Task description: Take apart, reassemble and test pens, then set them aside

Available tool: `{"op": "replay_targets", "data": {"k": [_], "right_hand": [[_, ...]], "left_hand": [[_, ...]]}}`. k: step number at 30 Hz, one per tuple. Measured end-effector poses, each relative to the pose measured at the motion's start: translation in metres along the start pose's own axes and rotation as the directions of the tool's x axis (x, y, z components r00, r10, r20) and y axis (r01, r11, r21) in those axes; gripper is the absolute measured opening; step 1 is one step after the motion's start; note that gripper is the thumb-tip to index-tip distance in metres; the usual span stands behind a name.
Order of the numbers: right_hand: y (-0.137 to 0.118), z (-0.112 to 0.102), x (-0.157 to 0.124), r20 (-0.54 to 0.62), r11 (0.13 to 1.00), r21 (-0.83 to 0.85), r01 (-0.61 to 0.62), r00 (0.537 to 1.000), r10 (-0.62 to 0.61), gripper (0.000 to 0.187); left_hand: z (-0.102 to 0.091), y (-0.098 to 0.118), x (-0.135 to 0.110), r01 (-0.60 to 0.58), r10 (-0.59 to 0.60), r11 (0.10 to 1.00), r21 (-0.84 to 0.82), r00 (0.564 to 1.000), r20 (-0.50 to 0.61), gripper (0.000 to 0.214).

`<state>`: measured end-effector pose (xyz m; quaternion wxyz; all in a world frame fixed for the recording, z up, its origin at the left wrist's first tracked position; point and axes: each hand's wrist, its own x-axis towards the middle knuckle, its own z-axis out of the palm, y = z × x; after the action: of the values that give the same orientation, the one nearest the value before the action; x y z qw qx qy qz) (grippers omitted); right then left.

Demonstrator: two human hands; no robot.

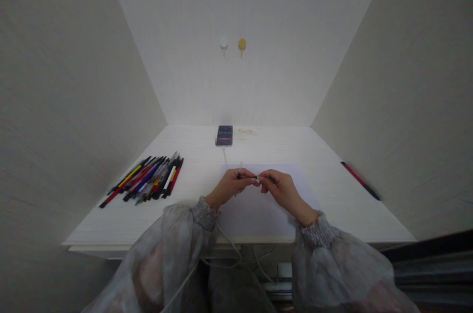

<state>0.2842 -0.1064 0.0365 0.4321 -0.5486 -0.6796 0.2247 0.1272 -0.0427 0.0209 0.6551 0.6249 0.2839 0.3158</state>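
Both hands meet over a pale sheet of paper (258,219) near the table's front edge. My left hand (231,186) is closed in a pinch around a slim dark pen part (248,177) with a whitish tip. A thin pale stick also crosses the fingers of that hand; whether it is another pen piece I cannot tell. My right hand (281,189) is closed too, its thumb and forefinger pinching at the whitish end of the pen part. The fingers cover most of what is held.
A pile of pens (150,180) in several colours lies at the left. One red and black pen (360,181) rests by the right wall. A phone (224,135) with a white cable lies at the back. Two small hooks (242,44) are on the back wall.
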Motion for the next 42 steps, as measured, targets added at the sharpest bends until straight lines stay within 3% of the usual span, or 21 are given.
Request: {"op": "replay_targets", "data": {"k": [12,27,42], "right_hand": [[0.004,0.007,-0.002,-0.036,0.999,0.026,-0.047,0.998,0.048,0.02],[0.001,0.005,0.0,-0.086,0.997,0.082,-0.015,0.996,0.022,0.018],[0.008,0.011,-0.002,-0.041,0.996,0.087,-0.037,0.998,0.04,0.023]], "left_hand": [[0.0,-0.002,-0.001,-0.024,0.024,1.0,-0.007,0.999,0.023,0.028],[0.002,0.006,-0.002,-0.016,0.018,1.0,-0.016,0.997,0.081,0.031],[0.0,0.001,0.001,0.012,-0.012,1.0,-0.003,0.997,0.073,0.028]]}}
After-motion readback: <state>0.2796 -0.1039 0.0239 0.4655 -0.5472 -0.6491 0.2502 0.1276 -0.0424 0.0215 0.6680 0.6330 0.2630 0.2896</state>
